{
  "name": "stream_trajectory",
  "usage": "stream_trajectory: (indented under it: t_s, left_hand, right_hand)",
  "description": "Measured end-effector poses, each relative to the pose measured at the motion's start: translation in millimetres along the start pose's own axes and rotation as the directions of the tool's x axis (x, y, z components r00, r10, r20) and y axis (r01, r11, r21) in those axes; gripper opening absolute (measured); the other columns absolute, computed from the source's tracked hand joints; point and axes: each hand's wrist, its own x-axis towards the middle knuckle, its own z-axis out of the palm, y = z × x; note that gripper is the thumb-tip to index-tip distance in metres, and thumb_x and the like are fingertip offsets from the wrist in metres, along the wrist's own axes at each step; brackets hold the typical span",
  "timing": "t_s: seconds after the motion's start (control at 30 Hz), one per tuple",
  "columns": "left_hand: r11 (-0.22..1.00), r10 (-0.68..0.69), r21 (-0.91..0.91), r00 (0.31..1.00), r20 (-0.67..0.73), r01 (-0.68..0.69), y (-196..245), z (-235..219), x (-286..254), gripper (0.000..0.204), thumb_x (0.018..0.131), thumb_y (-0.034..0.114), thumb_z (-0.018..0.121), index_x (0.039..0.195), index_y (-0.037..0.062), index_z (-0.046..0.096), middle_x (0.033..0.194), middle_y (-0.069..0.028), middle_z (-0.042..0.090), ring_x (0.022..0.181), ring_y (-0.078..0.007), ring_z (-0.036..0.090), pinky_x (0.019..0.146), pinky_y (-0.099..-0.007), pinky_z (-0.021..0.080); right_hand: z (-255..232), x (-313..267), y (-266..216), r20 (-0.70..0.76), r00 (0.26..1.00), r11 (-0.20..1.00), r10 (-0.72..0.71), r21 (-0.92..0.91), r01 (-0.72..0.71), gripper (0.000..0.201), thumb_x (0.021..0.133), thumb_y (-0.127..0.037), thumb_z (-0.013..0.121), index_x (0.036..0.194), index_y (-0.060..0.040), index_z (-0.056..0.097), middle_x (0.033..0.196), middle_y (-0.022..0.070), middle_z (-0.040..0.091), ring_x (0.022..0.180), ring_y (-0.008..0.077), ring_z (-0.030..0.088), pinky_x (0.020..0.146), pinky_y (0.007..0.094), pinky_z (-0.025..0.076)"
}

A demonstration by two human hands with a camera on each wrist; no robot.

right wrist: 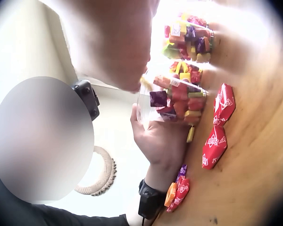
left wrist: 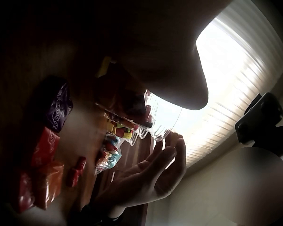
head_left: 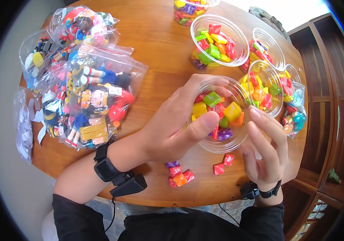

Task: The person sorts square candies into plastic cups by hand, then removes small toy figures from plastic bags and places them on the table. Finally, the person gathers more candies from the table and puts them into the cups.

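A clear round cup with red, yellow, green, orange and purple wrapped candies stands near the middle of the wooden table. The left hand grips it from the left side, thumb over the rim. At the cup's right rim is the right hand, its fingers bent; whether they touch the rim or hold anything cannot be told. In the right wrist view the left hand is around the cup's side. Loose red, orange and purple candies lie below the cup, and two red ones sit nearer the right hand.
Several more candy cups stand behind and to the right. Clear bags of small figures cover the table's left side, and a smaller bag lies at the right edge. Wooden shelves stand beyond the table's right side.
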Motion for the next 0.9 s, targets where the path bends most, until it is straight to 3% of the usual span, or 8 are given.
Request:
stream_trajectory:
  t_s: [0.13, 0.2, 0.23, 0.27, 0.33, 0.37, 0.57, 0.9]
  left_hand:
    - [0.995, 0.100, 0.015, 0.992, -0.072, -0.099, -7, 1, -1, 0.066, 0.113, 0.045, 0.057, 0.154, -0.0050, 0.046, 0.149, -0.0236, 0.059, 0.136, -0.0338, 0.061, 0.117, -0.0442, 0.046]
    - [0.994, 0.104, 0.042, 0.992, -0.065, -0.101, -6, 0, -1, 0.066, 0.113, 0.046, 0.056, 0.154, -0.0050, 0.045, 0.149, -0.0240, 0.059, 0.137, -0.0343, 0.061, 0.117, -0.0441, 0.046]
    - [0.994, 0.104, 0.042, 0.992, -0.065, -0.101, -5, 0, -1, 0.066, 0.113, 0.046, 0.056, 0.154, -0.0050, 0.045, 0.149, -0.0240, 0.059, 0.137, -0.0343, 0.061, 0.117, -0.0441, 0.046]
    - [0.994, 0.100, 0.039, 0.993, -0.066, -0.097, -5, 1, -1, 0.066, 0.113, 0.046, 0.056, 0.154, -0.0051, 0.045, 0.149, -0.0240, 0.059, 0.137, -0.0345, 0.061, 0.118, -0.0441, 0.046]
    - [0.995, 0.094, 0.037, 0.994, -0.062, -0.091, -4, 0, -1, 0.066, 0.113, 0.046, 0.057, 0.154, -0.0052, 0.045, 0.149, -0.0241, 0.059, 0.137, -0.0347, 0.060, 0.118, -0.0440, 0.046]
    - [0.995, 0.093, 0.039, 0.994, -0.062, -0.090, -4, 0, -1, 0.067, 0.113, 0.046, 0.057, 0.154, -0.0054, 0.045, 0.149, -0.0242, 0.059, 0.138, -0.0347, 0.060, 0.118, -0.0440, 0.046]
    - [0.996, 0.085, 0.039, 0.995, -0.058, -0.083, -4, 0, -1, 0.069, 0.113, 0.047, 0.058, 0.154, -0.0061, 0.045, 0.150, -0.0234, 0.057, 0.139, -0.0338, 0.059, 0.118, -0.0434, 0.045]
    - [0.997, 0.070, 0.030, 0.996, -0.053, -0.068, -2, 0, -1, 0.068, 0.111, 0.044, 0.060, 0.155, -0.0064, 0.045, 0.150, -0.0232, 0.057, 0.139, -0.0324, 0.059, 0.118, -0.0426, 0.045]
  right_hand:
    - [-11, -17, 3, -0.109, 0.994, 0.984, 0.000, 0.177, 0.020, 0.025, 0.092, -0.014, 0.086, 0.114, -0.0045, 0.079, 0.121, 0.0125, 0.073, 0.109, 0.0324, 0.075, 0.087, 0.0383, 0.063]
    - [-18, -21, 2, 0.026, 0.996, 0.947, -0.081, 0.313, 0.069, 0.028, 0.090, -0.023, 0.089, 0.110, -0.0069, 0.077, 0.111, 0.0105, 0.075, 0.102, 0.0288, 0.076, 0.079, 0.0380, 0.062]
    - [-23, -15, 3, 0.183, 0.976, 0.954, -0.119, 0.294, 0.061, 0.030, 0.086, -0.021, 0.090, 0.108, -0.0081, 0.075, 0.102, 0.0087, 0.073, 0.094, 0.0287, 0.075, 0.075, 0.0401, 0.061]
    - [-21, -4, 3, 0.183, 0.976, 0.954, -0.119, 0.294, 0.061, 0.030, 0.086, -0.021, 0.090, 0.108, -0.0081, 0.075, 0.102, 0.0087, 0.073, 0.094, 0.0287, 0.075, 0.075, 0.0401, 0.061]
    - [-16, 11, 3, 0.549, 0.835, 0.945, -0.032, 0.290, -0.154, 0.032, 0.083, -0.021, 0.091, 0.107, -0.0082, 0.074, 0.104, 0.0097, 0.072, 0.093, 0.0310, 0.073, 0.077, 0.0412, 0.061]
    - [-19, 12, 4, 0.636, 0.772, 0.938, -0.004, 0.270, -0.218, 0.037, 0.081, -0.019, 0.091, 0.111, -0.0082, 0.074, 0.111, 0.0085, 0.070, 0.102, 0.0329, 0.071, 0.087, 0.0423, 0.060]
    - [-13, -1, 12, 0.724, 0.690, 0.948, 0.014, 0.210, -0.240, 0.035, 0.082, -0.014, 0.089, 0.110, -0.0090, 0.069, 0.120, 0.0092, 0.065, 0.118, 0.0327, 0.066, 0.099, 0.0453, 0.055]
    - [-15, 0, 13, 0.725, 0.686, 0.906, 0.051, 0.255, -0.337, 0.028, 0.083, -0.009, 0.086, 0.103, -0.0101, 0.067, 0.114, 0.0104, 0.064, 0.111, 0.0342, 0.067, 0.095, 0.0460, 0.056]
